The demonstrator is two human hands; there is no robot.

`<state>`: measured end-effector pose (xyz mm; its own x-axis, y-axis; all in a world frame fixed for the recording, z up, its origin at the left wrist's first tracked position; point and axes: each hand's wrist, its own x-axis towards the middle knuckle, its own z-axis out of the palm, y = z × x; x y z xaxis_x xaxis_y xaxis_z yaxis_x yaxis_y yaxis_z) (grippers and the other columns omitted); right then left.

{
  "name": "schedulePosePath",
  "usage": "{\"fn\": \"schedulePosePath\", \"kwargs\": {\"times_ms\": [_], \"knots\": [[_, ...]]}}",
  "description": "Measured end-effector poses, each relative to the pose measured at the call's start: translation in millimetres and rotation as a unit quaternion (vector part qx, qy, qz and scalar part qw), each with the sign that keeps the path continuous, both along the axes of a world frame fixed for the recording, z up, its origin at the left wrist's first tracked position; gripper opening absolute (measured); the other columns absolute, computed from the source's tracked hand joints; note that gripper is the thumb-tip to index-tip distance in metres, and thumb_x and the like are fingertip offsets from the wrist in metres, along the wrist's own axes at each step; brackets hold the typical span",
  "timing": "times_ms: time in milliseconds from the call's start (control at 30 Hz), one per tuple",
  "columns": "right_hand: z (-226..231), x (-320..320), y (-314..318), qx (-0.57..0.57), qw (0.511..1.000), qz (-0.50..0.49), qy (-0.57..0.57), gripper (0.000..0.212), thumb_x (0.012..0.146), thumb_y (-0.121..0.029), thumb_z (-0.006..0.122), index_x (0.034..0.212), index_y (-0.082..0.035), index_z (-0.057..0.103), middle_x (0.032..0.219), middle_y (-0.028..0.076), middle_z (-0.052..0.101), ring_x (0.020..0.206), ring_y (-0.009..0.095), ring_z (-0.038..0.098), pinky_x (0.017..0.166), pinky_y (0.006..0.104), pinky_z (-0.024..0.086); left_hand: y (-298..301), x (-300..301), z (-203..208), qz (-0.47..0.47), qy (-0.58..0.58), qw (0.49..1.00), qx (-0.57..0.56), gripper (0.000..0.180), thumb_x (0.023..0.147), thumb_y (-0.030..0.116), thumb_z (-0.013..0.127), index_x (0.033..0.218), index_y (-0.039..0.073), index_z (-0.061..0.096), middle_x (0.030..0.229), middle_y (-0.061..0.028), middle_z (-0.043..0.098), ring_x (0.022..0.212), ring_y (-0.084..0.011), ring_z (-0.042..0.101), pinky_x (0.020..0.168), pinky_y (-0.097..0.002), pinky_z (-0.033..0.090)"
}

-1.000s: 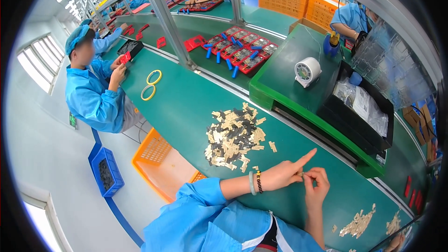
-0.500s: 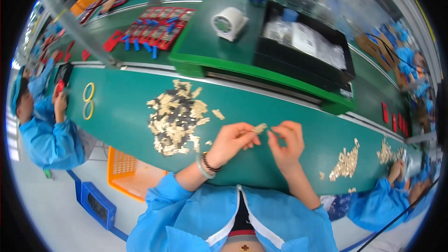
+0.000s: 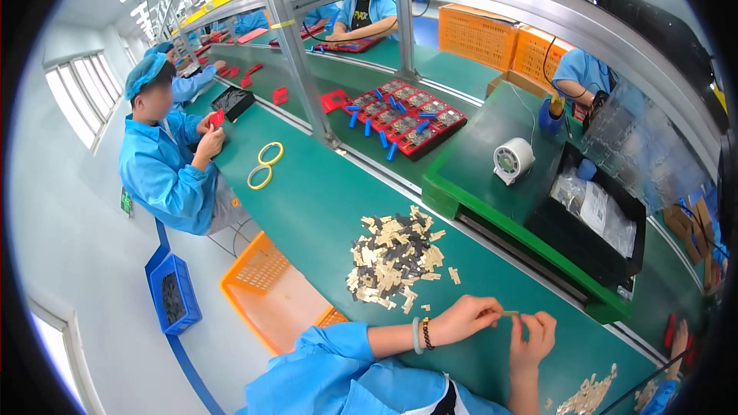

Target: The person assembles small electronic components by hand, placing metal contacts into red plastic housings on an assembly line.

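With a big pile [image 3: 393, 258] of tan and dark pieces unsorted on the belt [image 3: 307, 207] and a smaller heap [image 3: 586, 393] at its near edge, most work seems left: the left hand [image 3: 466, 317] and right hand [image 3: 532, 338], fingers pinched together, hold one small strip [image 3: 510, 313] between them just above the belt's near edge.

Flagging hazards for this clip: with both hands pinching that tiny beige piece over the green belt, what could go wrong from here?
The small beige piece is held only between the left hand and right hand, so it might slip onto the green belt. A forearm could also brush the loose pile of parts and scatter it.
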<state>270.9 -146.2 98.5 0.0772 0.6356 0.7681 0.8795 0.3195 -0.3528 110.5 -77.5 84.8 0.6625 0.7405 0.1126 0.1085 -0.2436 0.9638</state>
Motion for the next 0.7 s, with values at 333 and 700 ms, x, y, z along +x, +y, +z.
{"fn": "schedulePosePath", "kwargs": {"times_ms": [333,700], "knots": [[-3,9,-4,-0.206,0.922,0.131,0.301,0.005,0.080,0.002,0.060,0.083,0.000,0.064,0.075,0.009,0.062,0.062,0.014,0.058,0.052,0.0264,0.045,5,5,11,-0.022,-0.133,0.973,0.188,0.008,0.087,0.007,0.061,0.093,0.004,0.064,0.097,-0.0064,0.063,0.099,-0.0228,0.056,0.088,-0.0308,0.043],[-33,111,-86,-0.213,0.920,-0.142,0.296,0.023,0.067,0.004,0.069,0.082,-0.006,0.055,0.079,0.002,0.051,0.062,0.011,0.046,0.059,0.0223,0.039,-1,3,-4,-0.186,-0.100,0.960,0.185,0.017,0.082,0.007,0.065,0.097,0.002,0.060,0.091,-0.0083,0.060,0.086,-0.0254,0.058,0.078,-0.0360,0.048]]}}
